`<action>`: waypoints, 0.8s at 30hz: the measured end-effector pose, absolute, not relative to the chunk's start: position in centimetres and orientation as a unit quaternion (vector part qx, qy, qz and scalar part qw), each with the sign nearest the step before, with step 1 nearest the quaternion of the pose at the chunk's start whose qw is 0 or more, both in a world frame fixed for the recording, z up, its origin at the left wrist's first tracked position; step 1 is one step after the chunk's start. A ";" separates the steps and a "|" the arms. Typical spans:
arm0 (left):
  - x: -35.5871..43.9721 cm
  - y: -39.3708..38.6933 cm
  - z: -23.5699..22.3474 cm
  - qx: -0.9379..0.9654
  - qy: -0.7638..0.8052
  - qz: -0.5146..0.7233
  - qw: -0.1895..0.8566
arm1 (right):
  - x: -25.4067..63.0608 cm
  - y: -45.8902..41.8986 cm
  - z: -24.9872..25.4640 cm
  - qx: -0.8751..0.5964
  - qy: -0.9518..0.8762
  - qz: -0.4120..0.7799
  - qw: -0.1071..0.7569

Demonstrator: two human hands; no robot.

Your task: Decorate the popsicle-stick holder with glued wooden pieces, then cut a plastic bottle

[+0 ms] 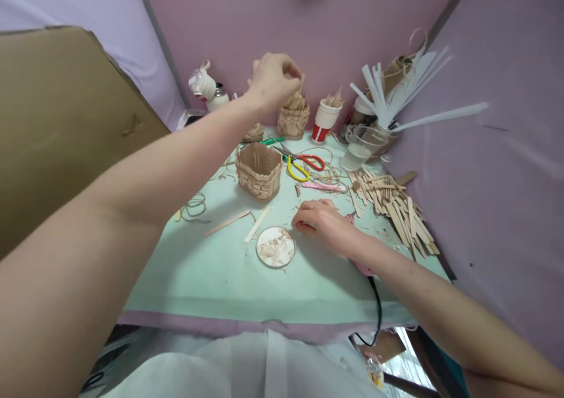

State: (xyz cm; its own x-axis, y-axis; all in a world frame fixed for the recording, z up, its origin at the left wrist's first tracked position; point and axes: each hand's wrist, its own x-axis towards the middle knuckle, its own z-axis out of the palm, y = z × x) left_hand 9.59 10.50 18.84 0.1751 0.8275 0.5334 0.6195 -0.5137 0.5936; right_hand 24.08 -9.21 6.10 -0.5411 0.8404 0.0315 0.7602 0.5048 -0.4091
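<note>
Pinching with left hand, contents unclear, just above tan, bumpy-rimmed rear basket. Curling right hand, unclear whether gripping, beside round white dish.

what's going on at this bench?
A person's left hand is raised at the small basket at the back; whether its fingers grip one of the pieces there is unclear. The right hand is low over the table, beside a round dish of wood scraps. An open-topped wooden box stands near the middle, with scissors behind it to the right and craft sticks piled farther right.
</note>
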 end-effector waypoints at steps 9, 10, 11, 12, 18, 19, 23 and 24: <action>2.3 -3.3 8.5 0.798 0.419 0.414 0.129 | 23.7 -11.1 4.0 -0.491 -0.838 0.147 0.188; 1.9 -4.4 7.6 0.797 0.419 0.422 0.111 | 23.6 -11.2 3.9 -0.494 -0.836 0.136 0.195; 1.6 -5.4 6.9 0.800 0.410 0.428 0.091 | 23.5 -11.2 3.8 -0.499 -0.834 0.124 0.200; 1.4 -6.3 6.5 0.798 0.403 0.443 0.071 | 23.4 -11.3 3.7 -0.505 -0.831 0.113 0.204; 0.5 -6.9 6.4 0.812 0.357 0.460 0.030 | 22.3 -11.8 3.7 -0.516 -0.823 0.123 0.203; 0.4 -6.5 6.3 0.816 0.355 0.456 0.034 | 22.1 -11.9 3.8 -0.516 -0.823 0.126 0.202; 0.3 -5.6 5.5 0.820 0.341 0.458 0.030 | 21.5 -12.0 4.2 -0.510 -0.835 0.100 0.183; 0.3 -5.8 5.2 0.820 0.338 0.461 0.028 | 21.4 -11.9 4.2 -0.504 -0.843 0.083 0.172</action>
